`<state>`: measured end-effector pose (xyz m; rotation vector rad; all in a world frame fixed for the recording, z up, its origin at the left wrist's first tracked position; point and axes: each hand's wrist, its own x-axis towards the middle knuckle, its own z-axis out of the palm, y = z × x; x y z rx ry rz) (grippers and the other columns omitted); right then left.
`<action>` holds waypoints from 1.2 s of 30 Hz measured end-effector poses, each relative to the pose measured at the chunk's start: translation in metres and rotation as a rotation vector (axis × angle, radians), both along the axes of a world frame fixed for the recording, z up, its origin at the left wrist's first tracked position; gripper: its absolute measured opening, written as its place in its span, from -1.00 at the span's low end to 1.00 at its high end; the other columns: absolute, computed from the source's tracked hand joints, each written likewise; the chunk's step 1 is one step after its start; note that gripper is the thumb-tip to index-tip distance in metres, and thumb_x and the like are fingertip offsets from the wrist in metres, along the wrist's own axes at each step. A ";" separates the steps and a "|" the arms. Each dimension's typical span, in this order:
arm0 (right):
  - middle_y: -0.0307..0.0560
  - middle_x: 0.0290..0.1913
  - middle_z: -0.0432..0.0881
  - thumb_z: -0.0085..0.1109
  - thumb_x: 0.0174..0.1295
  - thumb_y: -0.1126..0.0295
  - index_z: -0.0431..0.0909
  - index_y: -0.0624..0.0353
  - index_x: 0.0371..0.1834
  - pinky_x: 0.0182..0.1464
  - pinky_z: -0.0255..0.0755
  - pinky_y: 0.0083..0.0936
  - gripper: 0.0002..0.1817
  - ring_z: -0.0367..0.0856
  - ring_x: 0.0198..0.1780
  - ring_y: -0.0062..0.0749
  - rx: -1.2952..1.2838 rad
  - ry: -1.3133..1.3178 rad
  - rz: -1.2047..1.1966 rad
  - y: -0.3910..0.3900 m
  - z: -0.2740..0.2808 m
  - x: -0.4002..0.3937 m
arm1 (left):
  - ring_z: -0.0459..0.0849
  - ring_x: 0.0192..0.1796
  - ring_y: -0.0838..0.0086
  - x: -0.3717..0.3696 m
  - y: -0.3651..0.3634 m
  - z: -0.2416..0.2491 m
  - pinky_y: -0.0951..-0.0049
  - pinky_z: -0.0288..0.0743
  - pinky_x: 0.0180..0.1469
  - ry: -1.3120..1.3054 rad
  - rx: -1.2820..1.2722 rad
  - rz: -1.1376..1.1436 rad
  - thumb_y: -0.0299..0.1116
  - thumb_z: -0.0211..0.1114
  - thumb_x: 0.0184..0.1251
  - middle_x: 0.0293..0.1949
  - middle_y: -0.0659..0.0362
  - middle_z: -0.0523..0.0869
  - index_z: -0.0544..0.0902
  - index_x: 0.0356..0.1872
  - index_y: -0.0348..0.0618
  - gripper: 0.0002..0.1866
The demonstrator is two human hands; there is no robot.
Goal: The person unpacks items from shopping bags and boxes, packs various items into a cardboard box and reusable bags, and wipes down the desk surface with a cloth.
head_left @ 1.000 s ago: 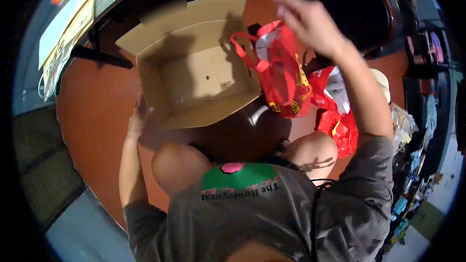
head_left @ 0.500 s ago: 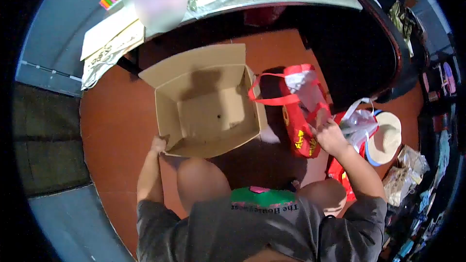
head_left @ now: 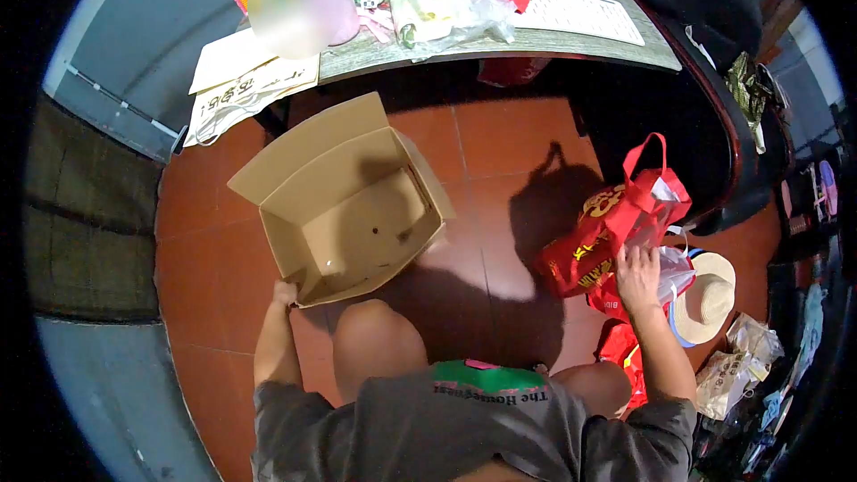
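Observation:
An open cardboard box (head_left: 357, 223) rests tilted on the floor before my knees, its far flap raised and a few small specks on its bottom. My left hand (head_left: 285, 293) is closed on the box's near left corner. On the right, my right hand (head_left: 638, 278) grips the near edge of a red shopping bag (head_left: 589, 245) with yellow print, its fingertips partly hidden. This bag leans to the right, its handle loop sticking up. Just beyond my right hand is a clear plastic bag (head_left: 676, 275) with more red bags below it.
A straw hat (head_left: 705, 299) with a blue band and crumpled packaging (head_left: 728, 384) lie at the right. Across the far side stands a desk (head_left: 357, 61) with a keyboard (head_left: 580, 16) and a filled plastic bag (head_left: 451, 0). A dark chair (head_left: 714, 125) is at far right.
The red shopping bag has moved right, away from the box, with my right hand on it. The box has turned and shifted left, my left hand still at its corner. The view has shifted.

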<state>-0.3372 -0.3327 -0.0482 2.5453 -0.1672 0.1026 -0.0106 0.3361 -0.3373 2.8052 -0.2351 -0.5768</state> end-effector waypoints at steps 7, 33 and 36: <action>0.00 -0.31 0.45 -0.05 0.01 0.38 0.45 0.13 -0.31 -0.04 0.25 -0.23 -0.82 0.47 -0.21 -0.21 0.034 -0.040 -0.047 -0.034 0.020 0.020 | 0.60 -0.61 0.30 -0.021 0.029 -0.008 0.30 0.45 -0.58 0.043 0.572 -0.502 -0.43 0.04 0.13 -0.55 0.07 0.66 0.62 -0.41 -0.26 -0.81; 0.29 0.01 0.46 0.31 -0.07 0.05 0.03 0.03 0.35 -0.06 0.40 -0.11 -0.08 0.48 -0.03 0.16 0.547 0.054 -0.503 -0.060 -0.040 -0.009 | 0.61 -0.10 0.11 -0.057 -0.082 0.104 0.11 0.62 -0.14 0.475 -0.827 0.960 -0.38 0.02 0.24 -0.05 -0.12 0.50 0.24 0.12 -0.22 -0.58; 0.19 -0.16 0.56 0.20 0.05 0.10 0.39 0.08 0.06 0.02 0.31 -0.12 -0.48 0.53 -0.11 0.02 0.410 0.075 -0.240 -0.091 -0.070 -0.030 | 0.61 -0.08 0.11 -0.069 -0.105 0.121 0.15 0.64 -0.18 0.483 -0.890 0.904 -0.46 -0.04 0.25 -0.08 -0.12 0.52 0.19 0.14 -0.24 -0.58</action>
